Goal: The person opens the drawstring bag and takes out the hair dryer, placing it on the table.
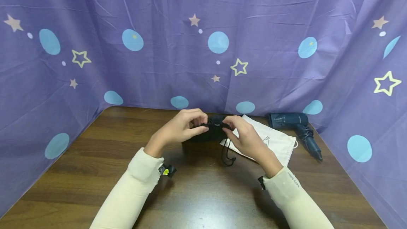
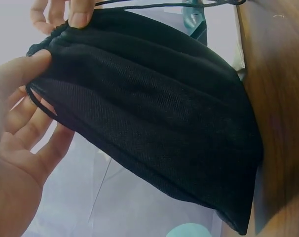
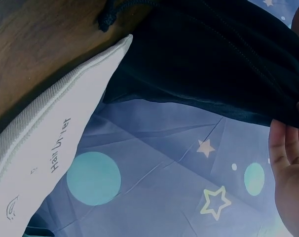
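Observation:
A black drawstring bag [image 1: 206,138] hangs between the two hands, its body reaching down to the wooden table. My left hand [image 1: 178,127] pinches the gathered mouth of the bag between thumb and fingers. On the other side of that mouth, the right hand [image 1: 249,139] pinches the cloth with thumb and fingertips. A loose black cord [image 1: 227,155] dangles below the right hand. Seen from the left wrist, the bag's dark cloth [image 2: 149,113] is puckered at the top where the left thumb presses. Whatever is inside the bag is hidden.
A white cloth pouch [image 1: 286,144] lies right of the black bag, partly under the right arm; "Hair Dryer" is printed on it [image 3: 60,145]. Behind it rests a dark blue hair dryer [image 1: 287,120] with its cord wrapped. Purple curtains [image 1: 159,63] enclose the table [image 1: 203,193].

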Available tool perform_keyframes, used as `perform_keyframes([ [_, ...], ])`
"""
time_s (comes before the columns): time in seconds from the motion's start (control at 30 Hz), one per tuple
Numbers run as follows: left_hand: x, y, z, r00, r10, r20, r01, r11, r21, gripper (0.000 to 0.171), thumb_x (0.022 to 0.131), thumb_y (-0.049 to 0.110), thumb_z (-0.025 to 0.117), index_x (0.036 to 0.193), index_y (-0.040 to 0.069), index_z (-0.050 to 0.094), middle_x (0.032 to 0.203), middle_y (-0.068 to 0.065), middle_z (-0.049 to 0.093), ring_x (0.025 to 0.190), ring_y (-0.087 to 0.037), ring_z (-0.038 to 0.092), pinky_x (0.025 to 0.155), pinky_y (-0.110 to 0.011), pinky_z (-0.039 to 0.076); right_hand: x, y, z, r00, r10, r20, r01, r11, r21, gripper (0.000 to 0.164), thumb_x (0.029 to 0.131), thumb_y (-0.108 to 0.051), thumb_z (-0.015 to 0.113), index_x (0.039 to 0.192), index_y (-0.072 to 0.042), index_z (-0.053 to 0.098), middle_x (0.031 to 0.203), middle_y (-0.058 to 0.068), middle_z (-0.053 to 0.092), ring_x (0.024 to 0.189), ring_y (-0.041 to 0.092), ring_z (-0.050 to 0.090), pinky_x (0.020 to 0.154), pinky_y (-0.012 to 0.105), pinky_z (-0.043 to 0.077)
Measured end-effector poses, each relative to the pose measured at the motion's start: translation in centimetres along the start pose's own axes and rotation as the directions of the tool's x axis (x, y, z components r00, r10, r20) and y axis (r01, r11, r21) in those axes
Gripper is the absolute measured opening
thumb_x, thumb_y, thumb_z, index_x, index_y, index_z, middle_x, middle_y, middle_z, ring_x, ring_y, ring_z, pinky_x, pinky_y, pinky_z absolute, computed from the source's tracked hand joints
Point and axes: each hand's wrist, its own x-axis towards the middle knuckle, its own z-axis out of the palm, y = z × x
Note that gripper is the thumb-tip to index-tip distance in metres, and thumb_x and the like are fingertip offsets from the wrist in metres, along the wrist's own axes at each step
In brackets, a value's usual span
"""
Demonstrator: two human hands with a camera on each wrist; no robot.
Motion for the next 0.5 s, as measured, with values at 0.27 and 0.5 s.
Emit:
perform_keyframes([
  [0.27, -0.11, 0.22, -0.31, 0.997, -0.050, 0.052, 0.052, 0.998, -0.046, 0.006, 0.090, 0.018, 0.065, 0.093, 0.015, 0.061, 0.083, 0.006, 0.057, 0.071, -0.008, 0.056, 0.056, -0.027, 0.047, 0.09, -0.01, -0.37, 0.997, -0.020, 0.069, 0.020, 1.000, 0.003, 0.029, 0.080, 0.008, 0.061, 0.107, 0.000, 0.054, 0.101, 0.008, 0.056, 0.088, 0.018, 0.053, 0.074, 0.031, 0.047],
  [0.5, -0.07, 0.76, -0.87, 0.992, -0.049, 0.115, 0.046, 0.999, 0.026, 0.006, 0.093, 0.020, 0.061, 0.093, 0.014, 0.059, 0.086, 0.007, 0.054, 0.076, -0.006, 0.054, 0.060, -0.029, 0.048, 0.13, -0.20, -0.54, 0.993, -0.039, 0.109, 0.044, 0.998, -0.045, 0.028, 0.080, 0.004, 0.058, 0.107, -0.001, 0.053, 0.103, 0.006, 0.055, 0.094, 0.018, 0.052, 0.078, 0.032, 0.044],
])
